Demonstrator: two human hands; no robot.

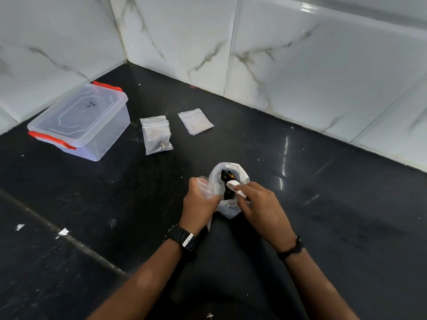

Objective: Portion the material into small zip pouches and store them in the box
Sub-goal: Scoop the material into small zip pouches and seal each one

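Observation:
An open white plastic bag (pixel 240 174) of dark material stands on the black counter in front of me. My left hand (pixel 198 202) grips a small clear zip pouch (pixel 204 184) at the bag's left edge. My right hand (pixel 258 204) pinches a white spoon (pixel 233 185) whose bowl is over the bag's mouth. Filled zip pouches (pixel 157 135) lie stacked farther back. To their right lies a small stack of empty pouches (pixel 196 121). A clear plastic box (pixel 78 122) with red clips and its lid on sits at the back left.
White marble-patterned wall tiles (pixel 277 54) close off the black counter (pixel 323 204) at the back and left, forming a corner. A seam with white flecks (pixel 62 232) crosses the counter at the lower left.

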